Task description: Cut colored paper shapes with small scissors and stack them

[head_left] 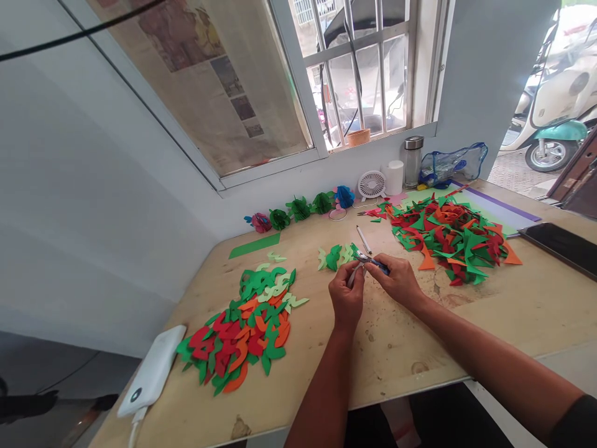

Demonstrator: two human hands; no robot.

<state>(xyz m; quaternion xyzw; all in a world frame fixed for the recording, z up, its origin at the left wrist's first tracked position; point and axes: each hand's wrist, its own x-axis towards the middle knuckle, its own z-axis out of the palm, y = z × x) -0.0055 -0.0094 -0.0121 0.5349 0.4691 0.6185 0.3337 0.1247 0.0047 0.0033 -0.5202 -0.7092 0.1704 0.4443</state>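
My right hand (396,279) is closed around a small tool (375,266) with a shiny metal head and a blue grip; its exact kind is unclear. Close against it, my left hand (346,295) pinches a narrow whitish piece (353,275), partly hidden by the fingers. The tool's head meets the edge of green paper cut-outs (334,257), some dark and some pale, lying just beyond my hands. A white pen (364,239) rests on the table behind the tool.
Curved paper cut-outs (254,317) are heaped at left, pointed paper scraps (454,233) at right. A power bank (153,370) and phone (562,249) lie near the table's sides. Along the wall stand paper ornaments (301,208), a fan (372,185) and a bottle (413,163).
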